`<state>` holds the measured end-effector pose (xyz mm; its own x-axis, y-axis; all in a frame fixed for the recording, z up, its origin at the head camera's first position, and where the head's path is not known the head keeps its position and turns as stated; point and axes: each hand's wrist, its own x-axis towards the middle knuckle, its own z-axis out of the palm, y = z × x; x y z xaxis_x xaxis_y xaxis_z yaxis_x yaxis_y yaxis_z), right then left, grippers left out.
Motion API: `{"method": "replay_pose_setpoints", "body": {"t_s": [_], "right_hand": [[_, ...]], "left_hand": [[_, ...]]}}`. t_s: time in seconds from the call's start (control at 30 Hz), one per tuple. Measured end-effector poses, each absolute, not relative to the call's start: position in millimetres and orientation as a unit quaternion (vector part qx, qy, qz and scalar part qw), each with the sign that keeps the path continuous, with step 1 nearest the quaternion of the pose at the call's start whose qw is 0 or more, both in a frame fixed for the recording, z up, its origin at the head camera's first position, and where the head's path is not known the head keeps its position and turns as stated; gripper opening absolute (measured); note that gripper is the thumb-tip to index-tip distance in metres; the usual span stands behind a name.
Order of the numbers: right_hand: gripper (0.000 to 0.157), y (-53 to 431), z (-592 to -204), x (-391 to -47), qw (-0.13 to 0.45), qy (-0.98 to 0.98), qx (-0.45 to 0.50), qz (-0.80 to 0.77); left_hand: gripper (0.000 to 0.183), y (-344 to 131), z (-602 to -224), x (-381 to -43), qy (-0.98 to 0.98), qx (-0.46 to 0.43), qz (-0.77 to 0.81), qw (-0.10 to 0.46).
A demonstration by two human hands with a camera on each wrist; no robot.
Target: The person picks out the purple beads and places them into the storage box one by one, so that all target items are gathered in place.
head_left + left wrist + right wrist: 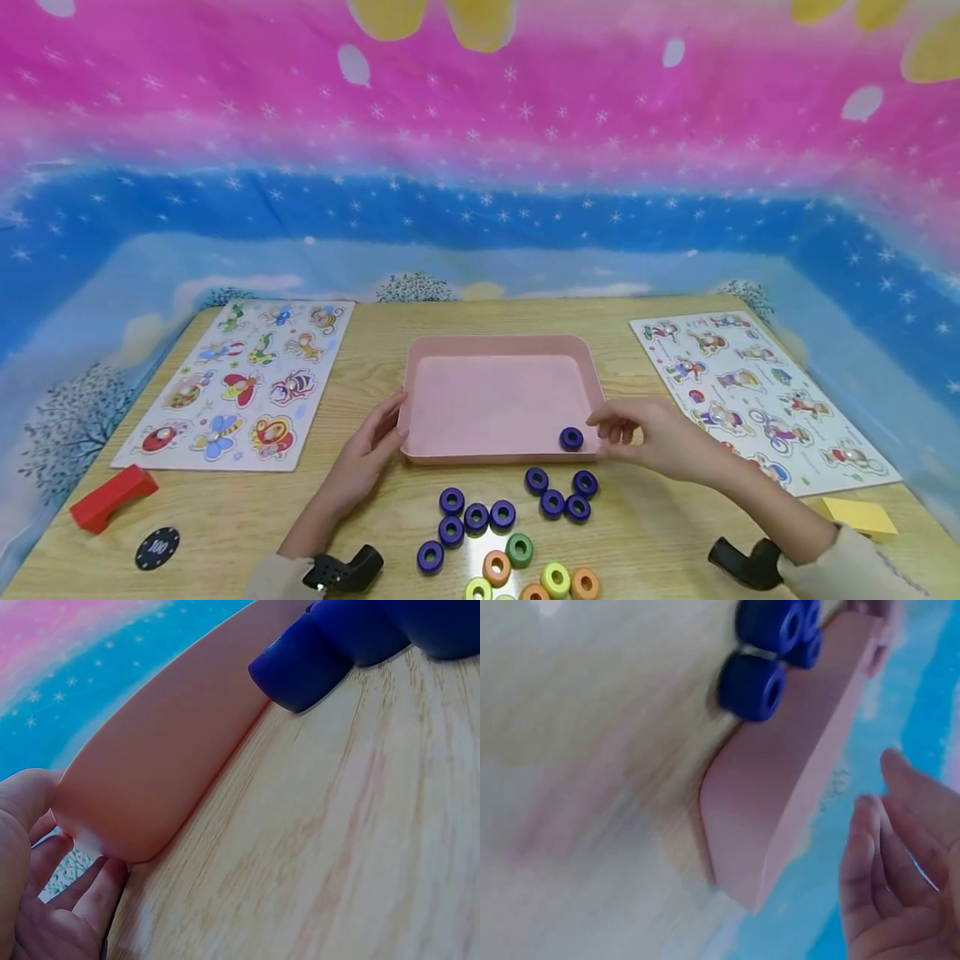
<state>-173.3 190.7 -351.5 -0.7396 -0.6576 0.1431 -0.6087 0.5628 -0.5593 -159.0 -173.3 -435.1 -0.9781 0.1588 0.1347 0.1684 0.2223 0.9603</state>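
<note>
A shallow pink tray (pixel 495 400) lies on the table. One dark blue ring-shaped bead (pixel 562 440) sits inside its front right corner. My left hand (pixel 367 454) rests against the tray's left side near the front corner; in the left wrist view its fingers touch the end wall, slightly bent. Over the tray's front right corner is my right hand (pixel 648 435), fingers loosely bent beside the bead. The right wrist view shows its thumb and fingers (pixel 859 870) with nothing held. Several more dark blue beads (pixel 476 530) lie in front of the tray.
Green (pixel 510 550), orange and yellow beads gather at the front edge. Picture puzzle boards lie left (pixel 247 383) and right (pixel 738 367). A red block (pixel 112 498) and a black chip (pixel 157 548) lie at left, a yellow block (pixel 858 517) at right.
</note>
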Motion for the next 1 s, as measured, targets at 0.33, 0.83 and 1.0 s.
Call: {"method": "replay_pose_setpoints", "body": {"t_s": [0.33,0.83,1.0], "right_hand": [[0.029,198.4,-381.0,-146.1,0.086,0.875,-0.331,-0.342],[0.026,184.8,-394.9,-145.6,0.107,0.882,-0.332,-0.316],[0.025,186.6,-386.9,-141.0,0.106,0.892,-0.31,-0.311]], "left_hand": [[0.044,-174.8,-433.8,-159.2,-0.786,-0.11,-0.609,0.011],[0.043,-170.2,-424.2,-154.6,-0.788,-0.107,-0.607,0.006],[0.042,-165.5,-410.3,-147.7,-0.796,-0.097,-0.597,0.003]]}}
